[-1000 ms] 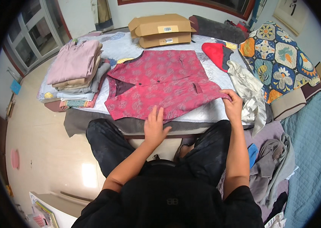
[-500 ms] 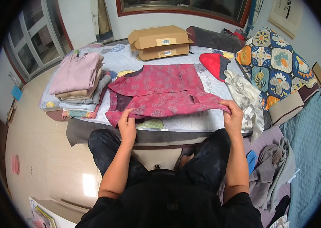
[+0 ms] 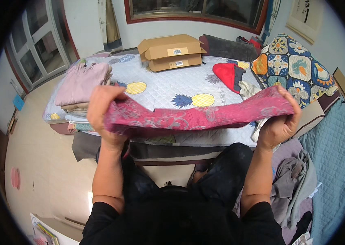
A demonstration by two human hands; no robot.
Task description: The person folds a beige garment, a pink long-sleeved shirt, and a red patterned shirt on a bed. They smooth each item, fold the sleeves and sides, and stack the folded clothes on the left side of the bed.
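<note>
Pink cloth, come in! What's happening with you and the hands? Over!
Left hand, right hand: both gripping. Pink cloth stretched between them, held above the bed. White cloth partly hidden behind.

The low bed (image 3: 165, 162) in front of me wears a pale quilted cover (image 3: 162, 83) printed with yellow pineapples (image 3: 202, 100), and a dark grey layer (image 3: 86, 145) hangs over its near edge. On the left side I see a pile of folded clothes (image 3: 76, 110), a pink garment (image 3: 78, 83) on top. Toward the back sit brown cardboard boxes (image 3: 174, 64), one over another. To their right lies a red-and-grey cloth piece (image 3: 224, 75), with crumpled white fabric (image 3: 248, 87) beside it. A boldly patterned quilt (image 3: 297, 65) is heaped at the right end.
</note>
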